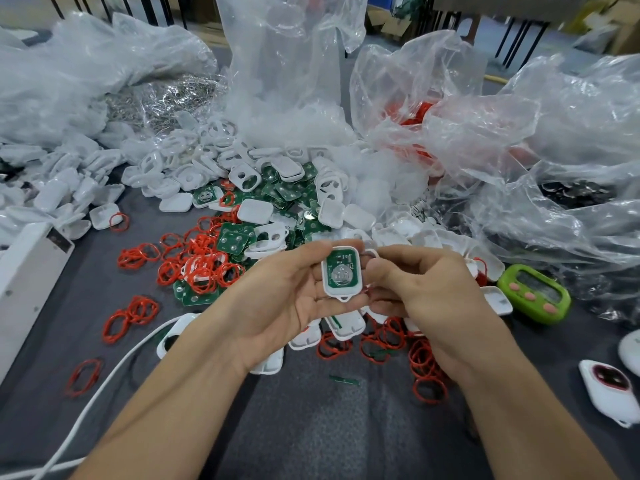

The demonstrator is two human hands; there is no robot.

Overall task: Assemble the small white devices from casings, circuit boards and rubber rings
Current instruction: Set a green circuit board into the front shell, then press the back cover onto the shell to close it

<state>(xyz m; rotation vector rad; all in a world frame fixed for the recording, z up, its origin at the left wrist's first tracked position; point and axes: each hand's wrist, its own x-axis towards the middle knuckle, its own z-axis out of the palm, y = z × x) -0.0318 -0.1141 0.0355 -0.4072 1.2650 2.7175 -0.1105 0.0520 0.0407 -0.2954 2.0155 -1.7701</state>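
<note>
My left hand (277,299) holds a white casing half (343,273) upright above the table, with a green circuit board and a round metal battery clip seated inside it. My right hand (422,292) is against the casing's right edge, fingers curled, thumb touching its side; a second white piece (370,252) shows just behind its fingertips. Loose white casings (256,174), green circuit boards (233,239) and red rubber rings (204,268) lie heaped beyond and under my hands.
Crumpled clear plastic bags (519,140) ring the back and right. A green timer (535,294) sits to the right, a white box (27,271) and a white cable (114,368) to the left. More rings (426,372) and a finished device (609,389) lie nearby on the grey mat.
</note>
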